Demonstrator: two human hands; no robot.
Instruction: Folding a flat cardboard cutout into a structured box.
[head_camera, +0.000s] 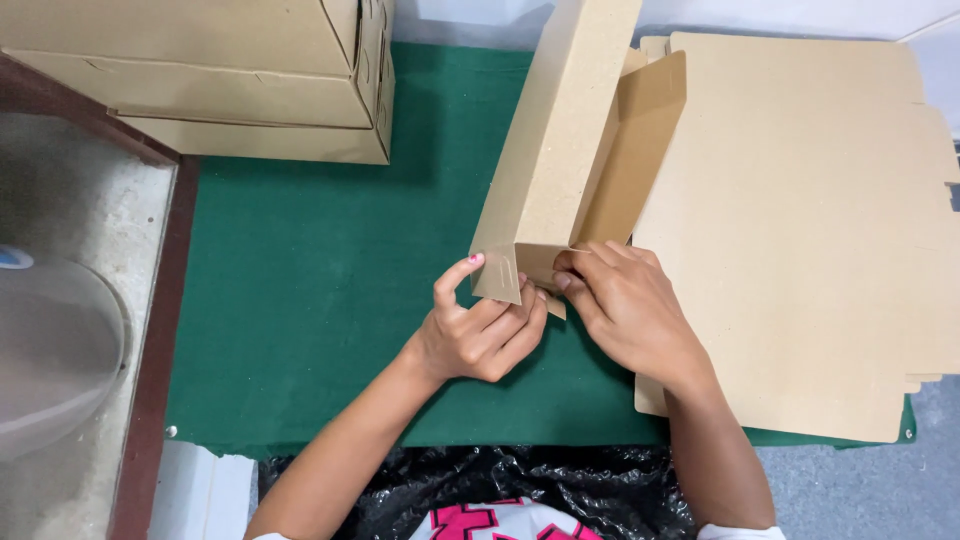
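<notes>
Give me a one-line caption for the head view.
Both hands, left and right, fold a cardboard box corner over a green mat.

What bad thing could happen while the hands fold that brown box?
The half-folded box stands tall and is gripped only at its near corner by the left hand and right hand, so it might tip or spring open. Fingers tucked at the flap edge could get pinched or scraped by cardboard.

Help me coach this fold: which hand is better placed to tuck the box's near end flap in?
Probably the right hand: its fingers already curl into the open end of the cardboard box, while the left hand pinches the outer corner.
</notes>
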